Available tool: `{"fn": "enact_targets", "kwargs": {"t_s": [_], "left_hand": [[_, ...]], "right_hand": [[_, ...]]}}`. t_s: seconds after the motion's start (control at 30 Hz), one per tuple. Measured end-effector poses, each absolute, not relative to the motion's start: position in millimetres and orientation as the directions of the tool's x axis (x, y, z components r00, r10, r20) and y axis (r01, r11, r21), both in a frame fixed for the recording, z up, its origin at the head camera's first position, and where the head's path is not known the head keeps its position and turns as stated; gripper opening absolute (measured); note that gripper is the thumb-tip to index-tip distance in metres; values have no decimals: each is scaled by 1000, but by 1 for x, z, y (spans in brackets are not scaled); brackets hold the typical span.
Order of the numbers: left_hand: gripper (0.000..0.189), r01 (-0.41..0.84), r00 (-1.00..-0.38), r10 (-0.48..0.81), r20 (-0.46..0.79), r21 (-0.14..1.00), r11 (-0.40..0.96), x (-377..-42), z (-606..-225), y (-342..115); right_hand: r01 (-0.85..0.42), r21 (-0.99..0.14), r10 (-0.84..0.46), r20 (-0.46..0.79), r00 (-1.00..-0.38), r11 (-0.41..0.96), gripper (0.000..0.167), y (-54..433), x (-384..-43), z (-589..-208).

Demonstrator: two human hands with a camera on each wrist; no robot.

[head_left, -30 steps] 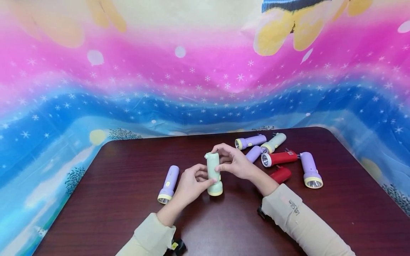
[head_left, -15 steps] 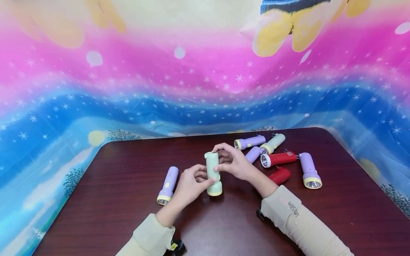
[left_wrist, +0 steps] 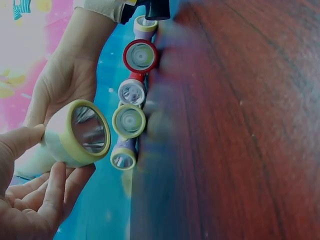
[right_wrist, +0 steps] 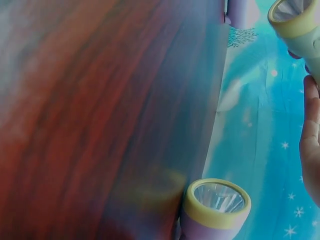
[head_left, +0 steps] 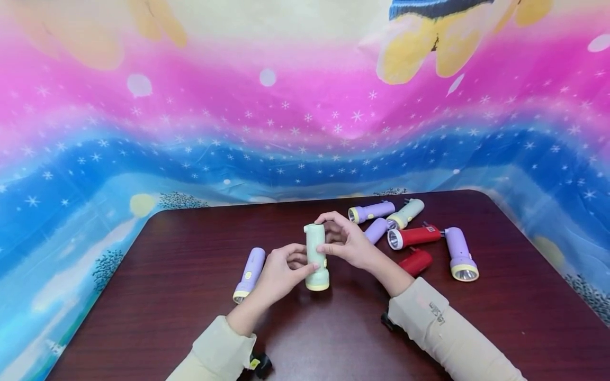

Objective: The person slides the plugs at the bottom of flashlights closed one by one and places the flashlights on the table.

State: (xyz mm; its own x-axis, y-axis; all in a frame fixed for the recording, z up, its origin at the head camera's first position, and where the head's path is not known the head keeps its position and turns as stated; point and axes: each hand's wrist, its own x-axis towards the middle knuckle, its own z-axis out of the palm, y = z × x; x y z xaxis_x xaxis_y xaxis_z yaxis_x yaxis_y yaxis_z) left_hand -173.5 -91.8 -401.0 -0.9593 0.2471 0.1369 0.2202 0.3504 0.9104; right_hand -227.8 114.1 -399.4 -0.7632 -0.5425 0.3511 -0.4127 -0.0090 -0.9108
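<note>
A pale green flashlight (head_left: 315, 241) with a yellow rim hangs upright over the middle of the table, lens end down. My left hand (head_left: 280, 274) pinches its lower body between thumb and fingers. Higher up, my right hand (head_left: 350, 242) holds it too, thumb on the side and index finger at the top end. In the left wrist view the yellow rim (left_wrist: 67, 142) and reflector face the camera, above the left fingers (left_wrist: 54, 192). Just left of the left hand, a purple flashlight (head_left: 251, 270) lies on the table, its lens end partly behind the wrist.
On the right of the dark wooden table (head_left: 190, 317) lie several flashlights: a red one (head_left: 419, 236), another red one (head_left: 416, 261) partly behind the right arm, a purple one (head_left: 459, 251), a green one (head_left: 410, 211) and more purple ones. A printed cloth (head_left: 286, 153) hangs behind.
Both hands keep their hold. The green flashlight has shifted very slightly left and up and turned a little, showing more of its yellow switch. The left forearm has moved slightly left.
</note>
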Motion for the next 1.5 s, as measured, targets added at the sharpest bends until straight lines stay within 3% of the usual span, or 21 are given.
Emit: {"fn": "enact_targets", "kwargs": {"t_s": [0.27, 0.87, 1.23, 1.5], "left_hand": [[36, 196, -958, 262, 116, 932, 305, -176, -398, -96], [43, 108, -963, 269, 18, 940, 324, -172, -401, -117], [46, 197, -932, 360, 32, 880, 432, -176, -385, -150], [43, 222, -950, 308, 54, 810, 542, -185, -375, -175]], "right_hand": [[-414, -910, -589, 353, -727, -34, 65, 114, -226, -401], [-432, -901, -573, 332, -749, 43, 62, 92, -222, -401], [-394, -914, -588, 266, -764, 99, 62, 87, -220, -399], [-387, -899, -584, 204, -786, 207, 61, 82, -221, -399]]}}
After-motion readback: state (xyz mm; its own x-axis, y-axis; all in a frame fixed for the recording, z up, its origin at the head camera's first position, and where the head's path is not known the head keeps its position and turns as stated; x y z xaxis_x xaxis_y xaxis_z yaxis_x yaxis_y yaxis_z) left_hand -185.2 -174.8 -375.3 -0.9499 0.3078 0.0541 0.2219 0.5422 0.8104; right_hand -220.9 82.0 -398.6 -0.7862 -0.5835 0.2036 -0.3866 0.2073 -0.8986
